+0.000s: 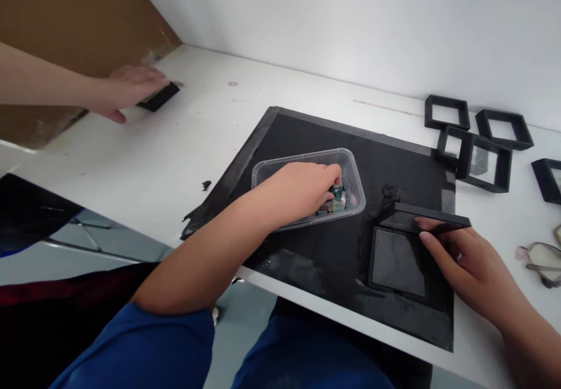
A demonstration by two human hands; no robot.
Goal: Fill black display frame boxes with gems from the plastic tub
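My left hand (304, 187) reaches into a clear plastic tub (357, 202), fingers bent down and closing among small shiny green and clear pieces (338, 198). Whatever sits between those fingertips is too small and covered to name. At the right, my right hand (468, 263) grips the raised half of a hinged black display frame (432, 218), thumb on its near side. The frame's lower half (398, 260), with a clear pane, lies flat on the black mat (324, 260).
Several empty black frames (484, 164) stand at the back right. Eyeglasses (543, 263) lie at the right edge. On the left, another person's hand (131, 88) rests over a dark object (160, 97) beside a brown board (65, 27). A white wall runs behind the table.
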